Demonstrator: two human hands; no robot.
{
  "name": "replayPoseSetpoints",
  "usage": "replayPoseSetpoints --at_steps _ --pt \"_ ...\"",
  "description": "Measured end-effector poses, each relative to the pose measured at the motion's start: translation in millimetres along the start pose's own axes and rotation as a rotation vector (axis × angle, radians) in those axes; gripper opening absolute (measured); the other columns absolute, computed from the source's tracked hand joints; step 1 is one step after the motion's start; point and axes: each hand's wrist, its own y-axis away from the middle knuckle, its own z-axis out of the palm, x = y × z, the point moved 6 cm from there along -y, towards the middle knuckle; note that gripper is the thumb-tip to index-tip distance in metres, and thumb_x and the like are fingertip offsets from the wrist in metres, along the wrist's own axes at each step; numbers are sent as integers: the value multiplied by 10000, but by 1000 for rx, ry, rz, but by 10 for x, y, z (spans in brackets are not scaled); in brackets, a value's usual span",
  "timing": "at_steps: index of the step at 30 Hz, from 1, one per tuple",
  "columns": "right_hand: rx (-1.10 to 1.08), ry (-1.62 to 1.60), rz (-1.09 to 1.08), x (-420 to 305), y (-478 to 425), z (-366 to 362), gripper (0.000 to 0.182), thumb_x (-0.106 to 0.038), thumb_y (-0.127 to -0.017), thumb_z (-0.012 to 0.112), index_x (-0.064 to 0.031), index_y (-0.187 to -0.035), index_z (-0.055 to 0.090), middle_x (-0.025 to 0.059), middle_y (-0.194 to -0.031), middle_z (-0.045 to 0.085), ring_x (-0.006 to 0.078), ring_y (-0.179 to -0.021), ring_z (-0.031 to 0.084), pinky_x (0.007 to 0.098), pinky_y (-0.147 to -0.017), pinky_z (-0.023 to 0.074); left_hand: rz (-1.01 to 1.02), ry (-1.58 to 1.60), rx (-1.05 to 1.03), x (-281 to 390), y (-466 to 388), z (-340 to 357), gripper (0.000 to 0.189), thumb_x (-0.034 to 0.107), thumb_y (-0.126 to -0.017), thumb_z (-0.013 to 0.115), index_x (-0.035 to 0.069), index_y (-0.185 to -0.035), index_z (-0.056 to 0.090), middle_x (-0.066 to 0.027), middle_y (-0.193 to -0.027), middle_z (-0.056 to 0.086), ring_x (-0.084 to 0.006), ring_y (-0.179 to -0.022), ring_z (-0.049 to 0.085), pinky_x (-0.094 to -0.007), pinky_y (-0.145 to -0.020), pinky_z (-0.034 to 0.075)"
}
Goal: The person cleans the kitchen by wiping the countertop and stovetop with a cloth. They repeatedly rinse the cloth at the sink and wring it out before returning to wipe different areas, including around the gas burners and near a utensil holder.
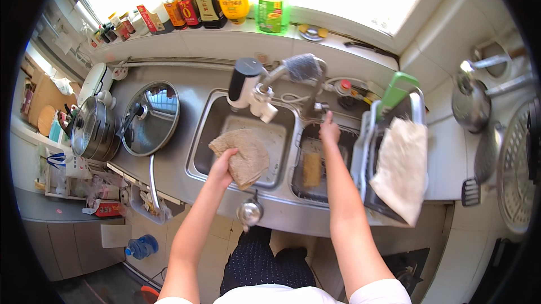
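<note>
My left hand [222, 169] grips a folded beige cloth [249, 156] above the left basin [277, 135] of the steel sink. Over the right basin [346, 139], my right hand [329, 130] reaches up to the small metal lever [322, 106] of the faucet. One fingertip is at the lever; the other fingers are partly hidden, so their grip is unclear. A yellowish sponge [312, 169] lies in the right basin, left of my right forearm. The faucet spout [301, 66], wrapped in grey material, arches to a white and black filter unit [245, 80] over the left basin.
A lidded pan [152, 118] and a glass-lidded pot [88, 128] stand on the left counter. Right of the sink, a rack [362, 152] holds a green cutting board [397, 92], with a pale cloth [401, 168] draped over it. Bottles, including green detergent [270, 8], line the windowsill.
</note>
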Motion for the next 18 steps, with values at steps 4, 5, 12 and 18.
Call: replayPoseSetpoints --at_steps 4,5,12,18 --pt "58 -121 14 353 -521 153 685 -529 -986 401 62 -729 631 238 -717 635 439 -726 600 516 -673 447 -101 28 -23 44 -472 -195 440 182 -919 584 18 -1317 491 -124 -1274 593 -280 -1185 570 -433 -1034 454" --pt "-14 -265 95 519 -690 141 662 -524 -989 423 28 -674 606 175 -643 608 352 -612 580 463 -565 431 -130 55 -38 46 -555 -196 449 185 -920 582 19 -1325 483 -125 -1282 589 -283 -1192 567 -436 -1037 451" --pt "-576 -346 40 -14 1038 1085 400 -404 -961 581 -14 -981 669 57 -833 663 174 -733 616 347 -684 500 -241 140 -63 30 -709 -357 471 193 -922 573 17 -1345 462 -137 -1312 573 -297 -1219 550 -450 -1055 438" --pt "-571 -71 -294 -607 1623 1243 323 -332 -894 666 -21 -974 698 206 -793 683 333 -698 657 379 -672 501 -80 -224 -42 202 -604 -382 519 155 -887 674 25 -1350 477 -97 -1304 580 -220 -1221 551 -378 -1019 451"
